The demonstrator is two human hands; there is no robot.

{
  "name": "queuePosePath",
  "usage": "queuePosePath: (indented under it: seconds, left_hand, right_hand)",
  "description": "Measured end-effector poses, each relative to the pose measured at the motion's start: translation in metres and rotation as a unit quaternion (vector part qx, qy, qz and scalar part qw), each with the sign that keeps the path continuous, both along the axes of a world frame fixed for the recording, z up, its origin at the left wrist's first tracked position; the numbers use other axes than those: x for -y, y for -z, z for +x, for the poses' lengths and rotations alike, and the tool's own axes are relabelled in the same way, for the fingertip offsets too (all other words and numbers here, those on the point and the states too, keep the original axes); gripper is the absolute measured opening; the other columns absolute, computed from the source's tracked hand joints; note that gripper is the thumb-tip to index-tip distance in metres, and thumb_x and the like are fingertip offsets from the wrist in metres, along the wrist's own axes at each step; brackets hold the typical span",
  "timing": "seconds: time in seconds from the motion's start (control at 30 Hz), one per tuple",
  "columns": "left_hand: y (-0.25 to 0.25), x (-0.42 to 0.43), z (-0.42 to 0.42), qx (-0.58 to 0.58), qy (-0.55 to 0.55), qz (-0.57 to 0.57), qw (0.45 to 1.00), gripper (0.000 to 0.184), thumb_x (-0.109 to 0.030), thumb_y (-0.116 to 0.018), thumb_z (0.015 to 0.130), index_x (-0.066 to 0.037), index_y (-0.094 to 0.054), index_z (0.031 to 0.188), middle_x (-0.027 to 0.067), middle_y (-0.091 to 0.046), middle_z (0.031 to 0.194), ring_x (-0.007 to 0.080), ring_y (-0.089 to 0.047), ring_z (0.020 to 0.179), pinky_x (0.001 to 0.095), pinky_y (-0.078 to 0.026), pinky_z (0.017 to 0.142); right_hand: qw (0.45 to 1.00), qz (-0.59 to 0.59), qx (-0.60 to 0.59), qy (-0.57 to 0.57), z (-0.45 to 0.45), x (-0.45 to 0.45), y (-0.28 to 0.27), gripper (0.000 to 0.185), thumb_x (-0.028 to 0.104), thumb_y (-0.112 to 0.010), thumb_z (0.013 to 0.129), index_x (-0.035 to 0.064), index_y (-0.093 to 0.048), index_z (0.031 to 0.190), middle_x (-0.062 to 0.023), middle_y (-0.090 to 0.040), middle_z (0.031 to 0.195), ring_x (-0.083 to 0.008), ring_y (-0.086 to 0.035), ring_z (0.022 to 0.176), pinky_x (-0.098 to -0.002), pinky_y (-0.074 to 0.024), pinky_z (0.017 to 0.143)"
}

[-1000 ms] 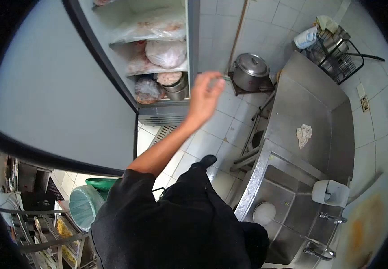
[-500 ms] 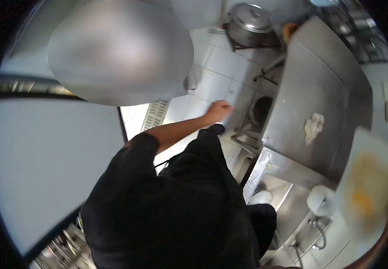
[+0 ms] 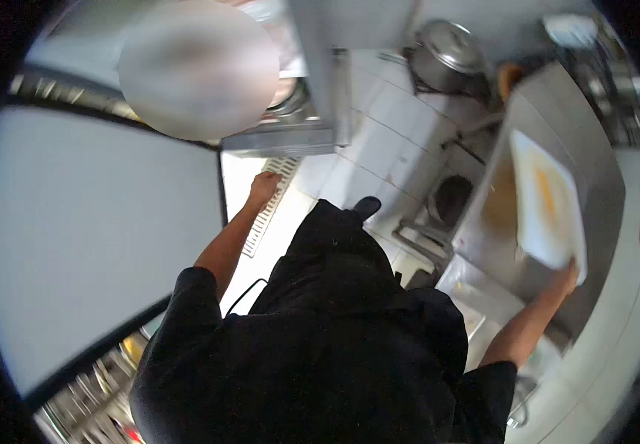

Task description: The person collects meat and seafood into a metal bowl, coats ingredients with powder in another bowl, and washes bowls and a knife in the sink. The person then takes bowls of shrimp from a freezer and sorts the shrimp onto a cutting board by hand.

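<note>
My right hand (image 3: pixel 570 280) grips the lower edge of a white cutting board (image 3: pixel 549 207), which has an orange-brown stain on its face. The board is tilted over the steel counter (image 3: pixel 601 185) on the right. My left hand (image 3: pixel 265 186) hangs low at the left, over the floor grate (image 3: pixel 257 237), with its fingers curled and nothing visible in them. An open steel cabinet (image 3: pixel 283 140) stands just beyond that hand, with containers inside.
A large white panel (image 3: pixel 105 237) with a dark edge fills the left side. A lidded pot (image 3: pixel 449 55) sits low at the back wall on white floor tiles (image 3: pixel 379 111). A blurred oval hides part of the upper left.
The cutting board has swung from the lower right up over the counter, and my right hand has come into view. My left hand has moved left. The open cabinet shows more now.
</note>
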State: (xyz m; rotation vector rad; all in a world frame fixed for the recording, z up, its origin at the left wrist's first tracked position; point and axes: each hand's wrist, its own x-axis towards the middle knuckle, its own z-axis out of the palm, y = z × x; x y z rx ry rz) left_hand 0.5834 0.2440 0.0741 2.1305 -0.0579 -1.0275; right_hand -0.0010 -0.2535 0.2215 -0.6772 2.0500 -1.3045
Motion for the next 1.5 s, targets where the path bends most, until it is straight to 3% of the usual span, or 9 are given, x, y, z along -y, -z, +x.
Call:
queuePosePath:
  seconds: [0.17,0.3,0.4,0.47,0.6,0.67,1.27,1.37,1.5]
  left_hand:
    - [-0.037,-0.083,-0.002,0.033,-0.199,-0.038,0.979,0.035,-0.023,-0.059,0.085,0.006,-0.059,0.103,0.0139,-0.063,0.087,0.0209,-0.060,0.070,0.0293,-0.049,0.059]
    - [-0.040,-0.071,0.022,-0.041,-0.251,-0.131,0.958,0.045,-0.024,-0.058,0.085,0.006,-0.048,0.118,0.0185,-0.054,0.110,0.0285,-0.061,0.084,0.0347,-0.053,0.073]
    - [-0.003,-0.021,0.061,-0.104,-0.285,-0.245,0.921,0.040,-0.019,-0.059,0.084,0.005,-0.048,0.115,0.0156,-0.052,0.100,0.0323,-0.061,0.084,0.0377,-0.054,0.074]
    - [-0.007,0.027,0.080,-0.142,-0.302,-0.312,0.890,0.046,-0.017,-0.061,0.083,0.001,-0.043,0.121,0.0118,-0.048,0.106,0.0303,-0.058,0.092,0.0397,-0.053,0.080]
    - [0.014,0.099,0.131,-0.124,-0.394,-0.362,0.836,0.043,-0.012,-0.063,0.079,-0.001,-0.045,0.116,0.0121,-0.050,0.109,0.0269,-0.055,0.095,0.0383,-0.053,0.073]
    - [0.015,0.120,0.134,-0.137,-0.449,-0.369,0.803,0.041,-0.006,-0.064,0.076,-0.001,-0.046,0.112,0.0138,-0.052,0.109,0.0274,-0.054,0.097,0.0368,-0.053,0.066]
    - [0.070,0.143,0.178,-0.075,-0.498,-0.237,0.831,0.025,-0.010,-0.064,0.070,0.001,-0.054,0.090,0.0160,-0.061,0.078,0.0267,-0.063,0.064,0.0378,-0.051,0.043]
    - [-0.024,0.126,0.157,0.001,-0.525,-0.248,0.814,0.023,-0.007,-0.059,0.069,0.000,-0.054,0.090,0.0172,-0.061,0.078,0.0292,-0.064,0.067,0.0388,-0.051,0.045]
    - [-0.012,0.116,0.158,-0.058,-0.503,-0.279,0.816,0.041,-0.005,-0.056,0.072,0.000,-0.049,0.111,0.0183,-0.060,0.094,0.0342,-0.063,0.073,0.0432,-0.056,0.054]
  right_hand:
    - [0.979,0.127,-0.111,-0.117,-0.077,0.007,0.106,0.038,0.026,-0.054,0.088,-0.0032,-0.057,0.113,-0.0177,-0.062,0.105,-0.0282,-0.061,0.089,-0.0395,-0.0485,0.074]
    - [0.782,0.189,-0.518,-0.293,-0.142,0.067,0.162,0.040,0.031,-0.049,0.090,0.0017,-0.056,0.116,-0.0170,-0.062,0.105,-0.0301,-0.061,0.091,-0.0421,-0.0491,0.074]
    - [0.966,-0.015,-0.132,-0.224,0.051,0.000,0.075,0.046,0.016,-0.048,0.090,0.0001,-0.038,0.131,-0.0196,-0.061,0.109,-0.0330,-0.062,0.091,-0.0417,-0.0510,0.080]
    - [0.893,-0.084,0.017,-0.443,0.106,-0.027,0.100,0.038,0.017,-0.051,0.087,0.0025,-0.048,0.122,-0.0178,-0.062,0.100,-0.0259,-0.061,0.090,-0.0373,-0.0490,0.074]
    - [0.818,0.076,0.192,-0.537,0.302,-0.168,0.114,0.032,0.002,-0.054,0.080,-0.0007,-0.055,0.112,-0.0098,-0.062,0.094,-0.0193,-0.060,0.079,-0.0312,-0.0503,0.067]
    - [0.773,0.116,0.220,-0.583,0.352,-0.207,0.178,0.031,-0.003,-0.057,0.079,-0.0016,-0.056,0.110,-0.0110,-0.063,0.092,-0.0201,-0.061,0.076,-0.0310,-0.0510,0.066]
    - [0.684,0.254,0.161,-0.665,0.577,-0.310,0.170,0.022,0.007,-0.055,0.083,0.0014,-0.057,0.104,-0.0096,-0.064,0.084,-0.0169,-0.062,0.068,-0.0275,-0.0496,0.061]
    - [0.682,0.262,0.169,-0.662,0.599,-0.302,0.180,0.021,0.007,-0.056,0.083,0.0023,-0.058,0.103,-0.0087,-0.064,0.082,-0.0174,-0.062,0.065,-0.0265,-0.0487,0.058]
    - [0.688,0.295,0.193,-0.635,0.623,-0.286,0.190,0.015,0.011,-0.055,0.084,0.0058,-0.056,0.098,-0.0054,-0.062,0.079,-0.0167,-0.061,0.065,-0.0272,-0.0496,0.059]
